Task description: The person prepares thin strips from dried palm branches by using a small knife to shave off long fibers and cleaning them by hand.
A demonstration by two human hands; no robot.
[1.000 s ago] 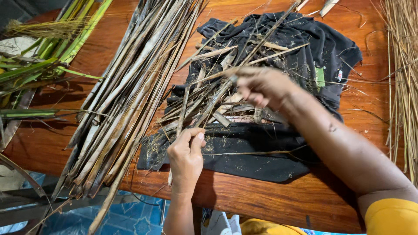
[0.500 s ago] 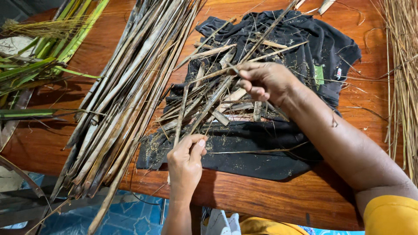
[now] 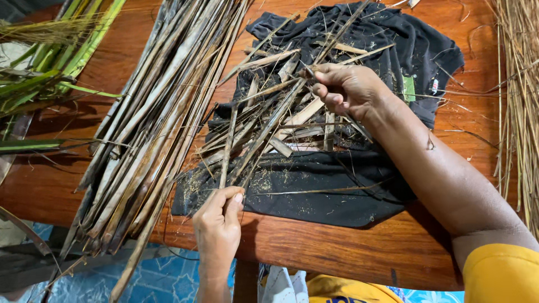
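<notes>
Left hand [image 3: 218, 220]: at the near desk [image 3: 348, 252] edge, we see fingers pinched shut on the near ends of a few dry strips [image 3: 264, 132].

Right hand [image 3: 345, 90]: farther and to the right, fingers curled closed around the same strips' far part.

Strips: lying slantwise over a black cloth [image 3: 337, 191] at the desk's middle.

Bundle [image 3: 151, 129] of longer dry stalks: left of the cloth.

Green leaves [image 3: 50, 67]: far left.

Straw [image 3: 516, 95]: right edge.
</notes>
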